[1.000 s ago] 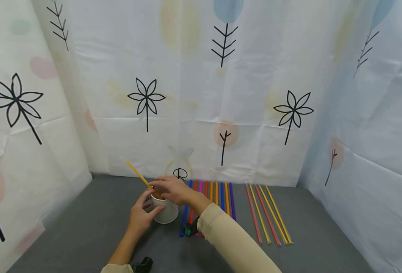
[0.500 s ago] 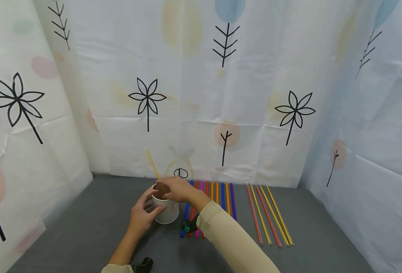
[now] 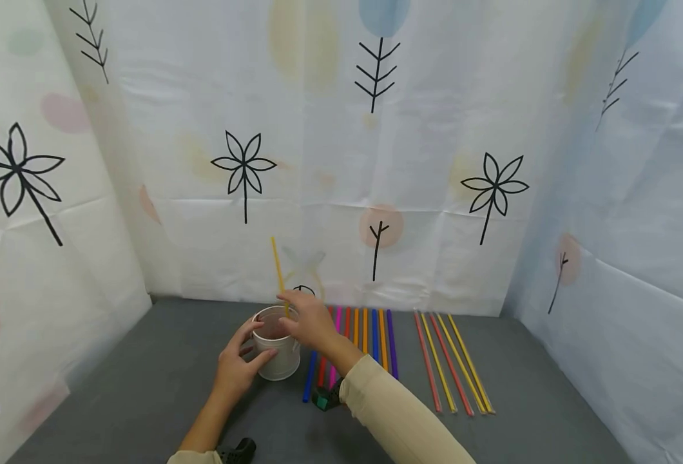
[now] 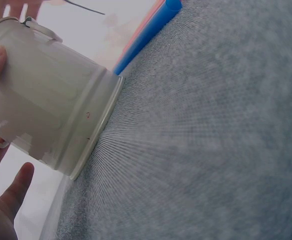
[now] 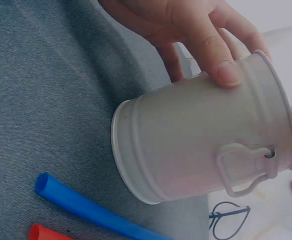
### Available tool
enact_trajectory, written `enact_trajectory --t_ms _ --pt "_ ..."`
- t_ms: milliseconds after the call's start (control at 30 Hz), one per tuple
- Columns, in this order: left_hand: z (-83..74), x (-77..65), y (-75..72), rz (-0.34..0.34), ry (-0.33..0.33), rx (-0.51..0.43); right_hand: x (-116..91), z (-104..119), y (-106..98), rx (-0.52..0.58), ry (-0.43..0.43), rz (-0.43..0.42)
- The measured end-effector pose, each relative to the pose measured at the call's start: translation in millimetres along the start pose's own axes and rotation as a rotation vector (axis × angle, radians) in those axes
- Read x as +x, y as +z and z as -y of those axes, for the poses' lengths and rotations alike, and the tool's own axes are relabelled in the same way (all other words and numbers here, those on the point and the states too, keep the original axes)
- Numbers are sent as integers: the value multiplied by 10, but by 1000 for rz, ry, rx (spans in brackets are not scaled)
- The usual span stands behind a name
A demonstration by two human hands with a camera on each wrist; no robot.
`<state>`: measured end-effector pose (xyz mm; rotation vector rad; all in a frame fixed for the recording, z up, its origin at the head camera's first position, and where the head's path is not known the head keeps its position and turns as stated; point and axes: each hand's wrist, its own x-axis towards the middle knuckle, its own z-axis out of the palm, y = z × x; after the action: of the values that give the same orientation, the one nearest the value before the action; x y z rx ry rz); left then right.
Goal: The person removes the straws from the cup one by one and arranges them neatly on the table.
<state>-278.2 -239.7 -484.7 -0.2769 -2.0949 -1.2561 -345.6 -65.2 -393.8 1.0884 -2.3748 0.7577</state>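
Observation:
A white metal bucket with small side handles stands upright on the grey table. My left hand holds it from the left, thumb at the front and fingers near the rim. My right hand is over the bucket's right rim and pinches a thin yellow straw. The straw points up, its top leaning slightly left; its lower end is by the fingers over the bucket's mouth and partly hidden. The right wrist view shows the bucket's wall and left-hand fingers against it.
Right of the bucket lies a row of thick coloured straws, partly behind the right forearm; a blue straw is nearest. Farther right lie several thinner red and yellow straws. A patterned white cloth hangs behind the table.
The yellow straw has swung from a strong left lean to nearly upright. My right hand has moved slightly right, uncovering more of the bucket's mouth. The left hand keeps its hold.

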Motion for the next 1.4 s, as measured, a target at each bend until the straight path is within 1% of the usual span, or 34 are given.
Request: enact_trajectory --t_ms 100,167,233,300,533,633,700,800,900,1033,1067,1167,1300,1400 --pt "-11 0 10 -7 -3 7 -8 -44 -2 113 -24 -223" --pt "-19 2 15 -10 -8 12 2 -56 -34 192 -46 -339" --pt "-24 3 18 -13 -15 10 10 -53 -86 236 -62 -417" --pt "-27 4 19 -11 -19 9 14 -40 -152 268 -76 -455" --pt "-30 5 3 -20 -21 -5 31 -8 -404 353 -87 -526" --pt "-37 3 -2 -23 -23 -1 34 -35 -505 387 -87 -568" --pt "-46 3 -2 -21 -24 1 26 -68 -571 389 -82 -605" --pt "-52 5 2 -16 -22 4 -12 -124 -671 401 -73 -654" --pt "-37 5 8 -18 -18 6 -103 -110 -832 423 -56 -668" --pt "4 9 28 -23 -13 -4 -287 -85 -1091 460 14 -648" --pt "13 11 27 -25 -11 -5 -333 -85 -1151 463 42 -641" --pt "22 16 20 -26 -11 -8 -470 -176 -1270 459 152 -608" --pt "4 12 10 -22 -15 -8 -663 -401 -1367 471 255 -572" --pt "-15 8 13 -17 -18 -12 -809 -695 -1369 466 286 -570"
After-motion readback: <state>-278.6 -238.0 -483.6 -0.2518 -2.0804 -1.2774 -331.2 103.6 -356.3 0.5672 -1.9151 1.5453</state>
